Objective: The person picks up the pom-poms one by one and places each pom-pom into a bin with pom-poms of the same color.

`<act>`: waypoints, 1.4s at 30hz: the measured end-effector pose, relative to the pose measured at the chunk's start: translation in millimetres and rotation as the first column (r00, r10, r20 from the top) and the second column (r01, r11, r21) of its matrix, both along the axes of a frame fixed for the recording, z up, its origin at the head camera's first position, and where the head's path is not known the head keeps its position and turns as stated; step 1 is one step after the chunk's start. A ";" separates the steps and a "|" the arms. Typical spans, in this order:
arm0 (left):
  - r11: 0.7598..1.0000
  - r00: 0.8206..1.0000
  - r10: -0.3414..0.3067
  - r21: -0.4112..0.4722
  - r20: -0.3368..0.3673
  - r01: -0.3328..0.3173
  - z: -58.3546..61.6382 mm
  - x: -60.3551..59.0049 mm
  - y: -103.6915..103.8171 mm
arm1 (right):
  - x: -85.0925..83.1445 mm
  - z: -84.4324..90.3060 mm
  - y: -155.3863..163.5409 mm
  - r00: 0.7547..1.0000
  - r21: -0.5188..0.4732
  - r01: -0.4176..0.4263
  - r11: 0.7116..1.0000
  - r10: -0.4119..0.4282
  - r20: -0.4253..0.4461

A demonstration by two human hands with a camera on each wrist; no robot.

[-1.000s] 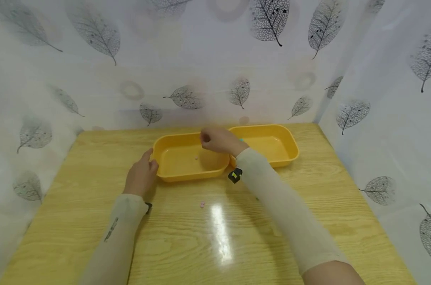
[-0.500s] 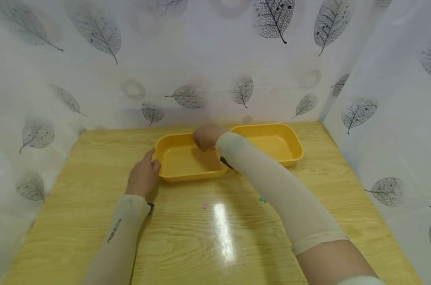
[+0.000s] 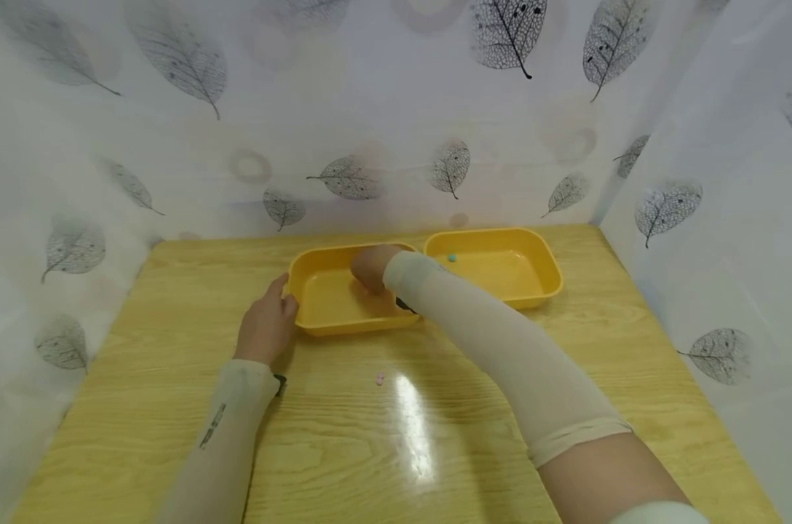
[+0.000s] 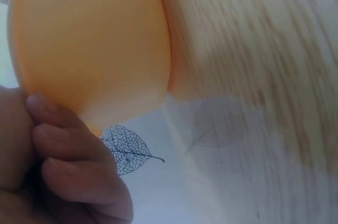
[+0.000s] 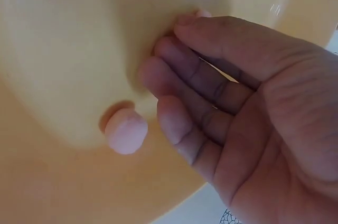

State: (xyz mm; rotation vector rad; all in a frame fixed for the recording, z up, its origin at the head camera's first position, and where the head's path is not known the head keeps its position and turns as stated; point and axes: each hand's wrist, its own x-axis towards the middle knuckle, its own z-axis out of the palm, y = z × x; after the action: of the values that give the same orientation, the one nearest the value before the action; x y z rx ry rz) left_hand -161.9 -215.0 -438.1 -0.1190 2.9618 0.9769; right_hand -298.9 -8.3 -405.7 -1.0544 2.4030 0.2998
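Observation:
My left hand (image 3: 265,327) grips the left end of a yellow plastic tray (image 3: 343,326). In the left wrist view, its curled fingers (image 4: 79,179) lie against the tray's wall, and the thumb is by the rim. My right hand (image 3: 372,268) is down inside this same tray. The right wrist view shows its thumb and forefinger pinching a small pink piece (image 5: 203,12), mostly hidden by the thumb tip. A second pink rounded piece (image 5: 127,131) lies in the tray near the little finger, apart from the hand.
Right beside stands a second yellow tray (image 3: 533,297) with a small teal piece (image 3: 451,257) inside. Small pink bits (image 3: 379,379) lie on the wooden table (image 3: 330,451) in front. A leaf-printed white curtain (image 3: 383,94) closes off the back and sides.
My right hand has moved left and down into the left tray. The teal piece in the right tray has come into sight; teal bits on the table are now behind my sleeve.

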 end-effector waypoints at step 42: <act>1.000 1.000 0.007 -0.001 0.022 -0.007 2.5 -0.1 2.5 | 136.3 24.2 105.4 0.987 -0.744 -0.003 0.668 -0.119 -0.111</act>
State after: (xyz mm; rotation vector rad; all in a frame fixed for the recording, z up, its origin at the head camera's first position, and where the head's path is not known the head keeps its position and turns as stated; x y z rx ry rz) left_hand -162.0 -212.5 -435.6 -0.1395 2.9439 0.9679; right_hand -162.5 97.2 -381.5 -1.3035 2.7480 -0.7406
